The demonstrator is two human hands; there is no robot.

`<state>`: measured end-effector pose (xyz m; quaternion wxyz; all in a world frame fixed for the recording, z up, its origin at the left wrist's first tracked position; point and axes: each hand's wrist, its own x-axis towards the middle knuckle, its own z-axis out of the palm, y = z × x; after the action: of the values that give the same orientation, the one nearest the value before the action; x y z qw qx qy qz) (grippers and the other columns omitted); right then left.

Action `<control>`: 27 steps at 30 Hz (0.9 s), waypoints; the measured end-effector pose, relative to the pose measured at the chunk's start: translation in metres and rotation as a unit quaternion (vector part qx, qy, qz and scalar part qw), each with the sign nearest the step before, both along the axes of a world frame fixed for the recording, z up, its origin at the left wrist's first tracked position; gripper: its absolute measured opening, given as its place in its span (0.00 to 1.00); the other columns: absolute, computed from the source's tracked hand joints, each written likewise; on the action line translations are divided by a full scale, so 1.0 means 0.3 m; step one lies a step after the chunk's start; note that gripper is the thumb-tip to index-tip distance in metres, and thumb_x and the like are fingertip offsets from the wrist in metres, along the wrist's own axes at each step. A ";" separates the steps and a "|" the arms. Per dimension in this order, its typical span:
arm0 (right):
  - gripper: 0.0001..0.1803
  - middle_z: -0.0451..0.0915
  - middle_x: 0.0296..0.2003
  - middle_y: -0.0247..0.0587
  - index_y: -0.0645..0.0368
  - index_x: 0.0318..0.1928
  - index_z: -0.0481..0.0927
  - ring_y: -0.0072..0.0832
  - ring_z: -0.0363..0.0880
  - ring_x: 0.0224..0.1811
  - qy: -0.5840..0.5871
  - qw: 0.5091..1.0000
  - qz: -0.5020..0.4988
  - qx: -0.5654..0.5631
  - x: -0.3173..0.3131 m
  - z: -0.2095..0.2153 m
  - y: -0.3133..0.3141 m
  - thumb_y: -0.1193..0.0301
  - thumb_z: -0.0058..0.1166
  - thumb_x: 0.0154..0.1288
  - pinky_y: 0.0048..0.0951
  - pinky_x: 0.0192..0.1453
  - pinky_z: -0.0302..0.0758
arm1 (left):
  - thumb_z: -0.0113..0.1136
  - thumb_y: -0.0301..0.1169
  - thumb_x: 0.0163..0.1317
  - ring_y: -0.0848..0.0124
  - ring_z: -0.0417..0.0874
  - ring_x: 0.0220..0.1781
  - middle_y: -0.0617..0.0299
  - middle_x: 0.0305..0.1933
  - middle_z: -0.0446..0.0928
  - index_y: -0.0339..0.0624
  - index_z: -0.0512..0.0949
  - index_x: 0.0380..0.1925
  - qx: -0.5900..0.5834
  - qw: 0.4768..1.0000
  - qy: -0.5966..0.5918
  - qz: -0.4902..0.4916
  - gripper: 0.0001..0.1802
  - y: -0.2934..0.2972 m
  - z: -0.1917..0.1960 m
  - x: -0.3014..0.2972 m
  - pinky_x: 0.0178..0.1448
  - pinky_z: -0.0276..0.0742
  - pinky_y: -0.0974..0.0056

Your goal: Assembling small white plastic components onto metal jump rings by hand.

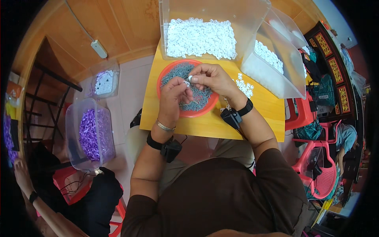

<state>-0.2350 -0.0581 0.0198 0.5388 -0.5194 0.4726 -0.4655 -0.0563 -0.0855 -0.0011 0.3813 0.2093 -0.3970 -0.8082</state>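
Over a round red basin (159,87) full of small grey screw-like pieces (179,71), my two hands meet fingertip to fingertip. My left hand (175,94) pinches a small white plastic piece (187,83) between thumb and fingers. Just beside it, my right hand (214,80) grips white plastic too, at its thumb and forefinger tips. Whether this is one piece or two touching, I cannot tell. A loose group of white plastic pieces (244,87) lies on the yellow table (213,127), right of my right wrist.
A clear bin (248,23) of white pieces stands behind the basin, with another clear bin (262,77) to its right. On the floor at left are a tub of purple pieces (73,130) and a smaller tub (104,81). Another person's arm (43,205) shows at lower left.
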 end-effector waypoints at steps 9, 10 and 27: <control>0.09 0.79 0.28 0.30 0.63 0.42 0.79 0.13 0.73 0.26 -0.032 0.998 -0.039 0.029 0.010 0.031 0.000 0.74 0.56 0.61 0.14 0.31 0.71 | 0.50 0.27 0.59 0.82 0.67 0.21 0.68 0.20 0.69 0.40 0.69 0.22 -0.117 0.980 -0.147 0.071 0.08 0.011 -0.009 -0.007 0.24 0.64 0.75; 0.09 0.78 0.27 0.30 0.63 0.42 0.79 0.13 0.73 0.26 -0.031 0.998 -0.035 0.031 0.012 0.032 0.001 0.75 0.56 0.61 0.14 0.30 0.71 | 0.50 0.27 0.59 0.82 0.67 0.21 0.68 0.20 0.69 0.40 0.70 0.22 -0.109 0.980 -0.148 0.072 0.07 0.013 -0.008 -0.010 0.24 0.64 0.75; 0.08 0.78 0.26 0.28 0.63 0.40 0.81 0.12 0.71 0.26 0.077 0.997 -0.025 -0.005 0.016 0.050 0.022 0.74 0.57 0.60 0.16 0.30 0.69 | 0.50 0.26 0.58 0.80 0.67 0.19 0.67 0.18 0.68 0.38 0.70 0.21 -0.111 0.977 -0.172 0.064 0.07 0.024 -0.007 -0.010 0.23 0.64 0.74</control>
<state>-0.2303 -0.0514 0.0347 0.4863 -0.5448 0.5227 -0.4399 -0.0593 -0.0782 -0.0032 0.3794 0.3266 -0.5293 -0.6850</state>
